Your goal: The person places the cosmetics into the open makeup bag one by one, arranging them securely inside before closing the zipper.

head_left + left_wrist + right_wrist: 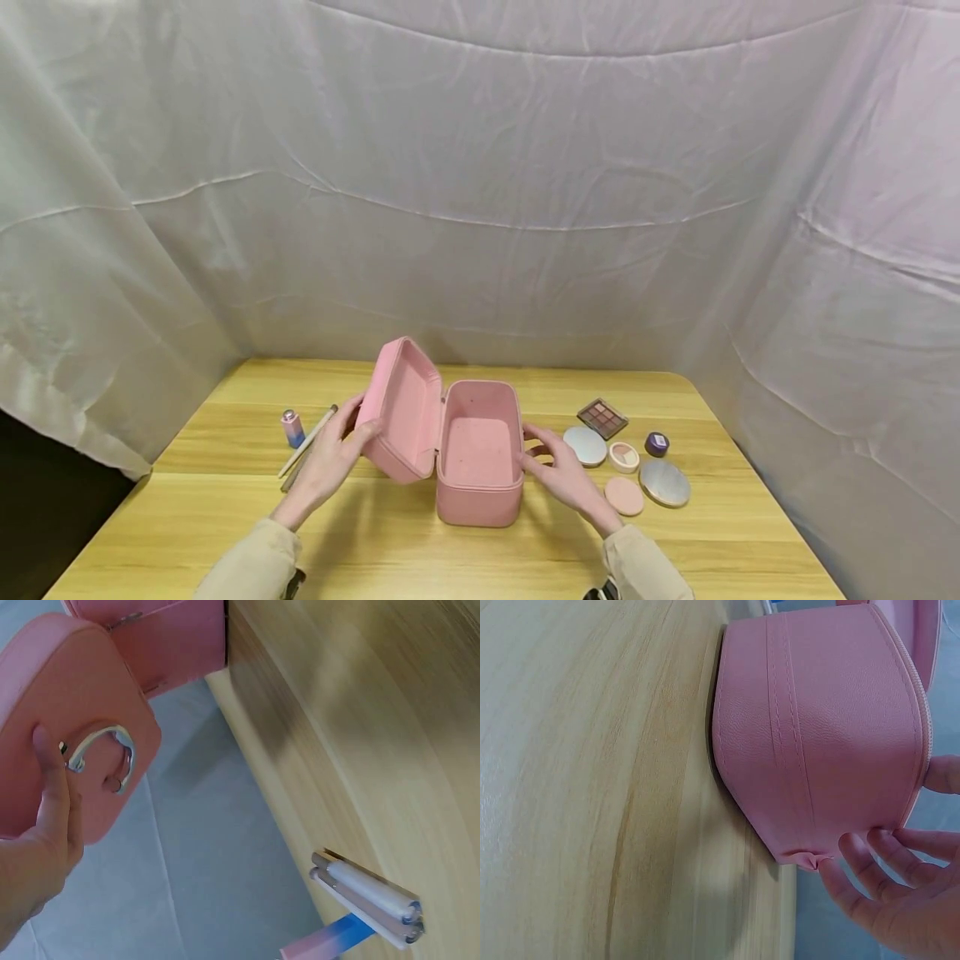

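Observation:
A pink makeup case stands mid-table with its lid [411,408] swung up to the left and its body [480,510] bare inside. My left hand [333,454] grips the lid from its outer side, thumb along the near edge. In the left wrist view a finger lies beside the metal carry handle [129,744]. My right hand [566,475] rests loosely against the body's right wall, fingertips touching the pink leather. The right wrist view shows one fingertip at the zipper edge [924,724], the other fingers slightly bent and spread lower on the wall.
Right of the case lie an eyeshadow palette [602,417], a white compact [586,446], a small pan pot [623,457], a purple jar [657,443], a silver compact [665,483] and a pink puff [624,496]. At left, a pink-and-blue bottle [292,428] stands near a slim brush [307,442].

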`<state>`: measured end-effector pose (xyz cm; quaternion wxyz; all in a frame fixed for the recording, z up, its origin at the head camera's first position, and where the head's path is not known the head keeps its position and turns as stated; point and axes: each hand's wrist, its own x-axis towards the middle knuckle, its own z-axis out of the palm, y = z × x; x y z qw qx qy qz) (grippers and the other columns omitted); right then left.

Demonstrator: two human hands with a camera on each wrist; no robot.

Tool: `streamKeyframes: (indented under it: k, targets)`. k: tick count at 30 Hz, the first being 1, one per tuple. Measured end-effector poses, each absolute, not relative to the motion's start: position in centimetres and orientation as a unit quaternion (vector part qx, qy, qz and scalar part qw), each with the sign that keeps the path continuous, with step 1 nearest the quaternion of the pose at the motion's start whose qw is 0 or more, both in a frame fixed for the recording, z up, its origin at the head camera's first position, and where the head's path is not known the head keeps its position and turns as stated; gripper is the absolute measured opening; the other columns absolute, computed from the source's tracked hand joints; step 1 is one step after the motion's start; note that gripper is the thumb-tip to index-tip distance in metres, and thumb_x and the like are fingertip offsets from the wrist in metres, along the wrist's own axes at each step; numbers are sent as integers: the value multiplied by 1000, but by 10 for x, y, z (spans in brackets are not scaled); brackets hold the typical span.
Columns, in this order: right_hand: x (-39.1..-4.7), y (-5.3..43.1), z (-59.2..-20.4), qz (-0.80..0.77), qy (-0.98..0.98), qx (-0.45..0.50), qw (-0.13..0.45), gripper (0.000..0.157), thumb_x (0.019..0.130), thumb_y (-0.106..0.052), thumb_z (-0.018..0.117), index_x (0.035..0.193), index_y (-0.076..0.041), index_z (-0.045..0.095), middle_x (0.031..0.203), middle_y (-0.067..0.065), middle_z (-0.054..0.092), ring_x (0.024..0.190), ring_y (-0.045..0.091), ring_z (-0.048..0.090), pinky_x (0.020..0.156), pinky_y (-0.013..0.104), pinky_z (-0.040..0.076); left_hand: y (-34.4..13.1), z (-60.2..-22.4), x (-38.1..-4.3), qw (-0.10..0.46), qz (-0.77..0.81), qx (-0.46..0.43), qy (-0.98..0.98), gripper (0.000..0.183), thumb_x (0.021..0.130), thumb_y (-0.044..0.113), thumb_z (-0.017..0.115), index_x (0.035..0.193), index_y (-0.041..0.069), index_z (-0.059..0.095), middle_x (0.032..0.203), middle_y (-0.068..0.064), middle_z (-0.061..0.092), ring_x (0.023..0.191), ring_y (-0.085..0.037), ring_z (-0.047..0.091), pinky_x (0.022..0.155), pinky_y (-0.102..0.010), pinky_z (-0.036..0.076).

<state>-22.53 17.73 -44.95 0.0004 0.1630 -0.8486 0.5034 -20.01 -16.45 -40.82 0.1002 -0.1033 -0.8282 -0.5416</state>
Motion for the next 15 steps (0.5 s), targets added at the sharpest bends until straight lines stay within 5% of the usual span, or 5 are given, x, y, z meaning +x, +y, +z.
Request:
streamKeyframes:
  k: [3,15]
  targets:
    - [-225,177,-450,504,-848,163,0,52,97,-8,63,143,11,47,133,30,57,107,33,64,81,20,54,-169,-409,-201,71,-570,-105,-812,59,101,22,56,153,2,37,143,-29,54,125,-38,58,83,-20,56]
    - [-225,178,-449,504,-848,164,-1,54,96,-10,64,143,11,47,133,31,56,107,34,65,80,19,54,-181,-409,-202,-1,-641,-99,-761,62,101,18,53,156,1,30,150,-32,44,123,-32,58,83,-30,60]
